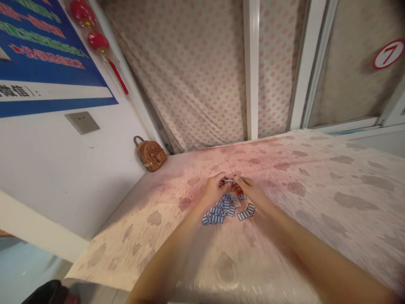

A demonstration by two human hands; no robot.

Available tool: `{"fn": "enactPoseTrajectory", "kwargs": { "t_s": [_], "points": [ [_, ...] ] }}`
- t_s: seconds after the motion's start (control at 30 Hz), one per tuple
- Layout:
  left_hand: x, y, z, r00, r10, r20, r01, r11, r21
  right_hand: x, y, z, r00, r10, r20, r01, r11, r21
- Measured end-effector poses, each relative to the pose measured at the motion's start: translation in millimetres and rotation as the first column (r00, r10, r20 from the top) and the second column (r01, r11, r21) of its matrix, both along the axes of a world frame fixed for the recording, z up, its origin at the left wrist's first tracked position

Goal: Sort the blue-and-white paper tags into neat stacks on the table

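Observation:
My left hand [217,185] and my right hand [246,185] meet over the table, fingers curled toward each other. Between their fingertips is a small blue-and-white tile [229,181], or a short row of them; the fingers partly cover it. Just below the hands, several blue-and-white tiles [216,214] lie in a loose cluster. A smaller curved row of tiles [246,212] lies to its right, under my right wrist. A pale flat piece [235,199] sits between the two groups, too blurred to identify.
A leaf-patterned cloth [224,266] under a clear cover spreads over the table. A small brown backpack [152,155] stands at the far left edge against the wall. Behind hangs a dotted curtain [196,76] with white window frames [252,71]. A wall socket [82,122] is at left.

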State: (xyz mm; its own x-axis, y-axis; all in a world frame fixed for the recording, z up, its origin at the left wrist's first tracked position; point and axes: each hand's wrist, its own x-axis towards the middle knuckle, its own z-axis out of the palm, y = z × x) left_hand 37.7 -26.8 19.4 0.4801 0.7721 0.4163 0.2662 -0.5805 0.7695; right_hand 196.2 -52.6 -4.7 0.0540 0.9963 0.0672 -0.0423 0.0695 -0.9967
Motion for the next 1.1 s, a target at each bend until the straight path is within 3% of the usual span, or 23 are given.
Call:
{"fn": "enactPoseTrajectory", "kwargs": {
  "t_s": [0.3,0.43,0.67,0.9,1.1],
  "points": [
    [9.6,-13.3,-18.2,0.947,0.118,0.298,-0.053,0.975,-0.215,-0.3,0.8,-6.7,0.993,-0.059,0.098,0.043,0.987,0.155],
    [6.2,-16.9,-16.5,0.934,0.131,0.333,-0.031,0.957,-0.289,-1.1,-3.4,-4.2,0.989,-0.056,0.135,0.031,0.983,0.181],
    [1.2,-22.5,-6.2,0.915,0.160,0.372,0.003,0.916,-0.401,-3.9,-12.3,0.6,0.958,-0.070,0.280,-0.034,0.935,0.353],
    [2.2,-27.9,-1.8,0.834,0.332,0.441,0.017,0.783,-0.622,-5.0,-16.9,2.7,0.887,-0.190,0.420,-0.041,0.874,0.484],
    [2.2,-31.6,0.6,0.831,0.351,0.431,0.021,0.756,-0.654,-6.8,-17.3,0.1,0.815,-0.275,0.510,-0.041,0.850,0.525]
  ]
}}
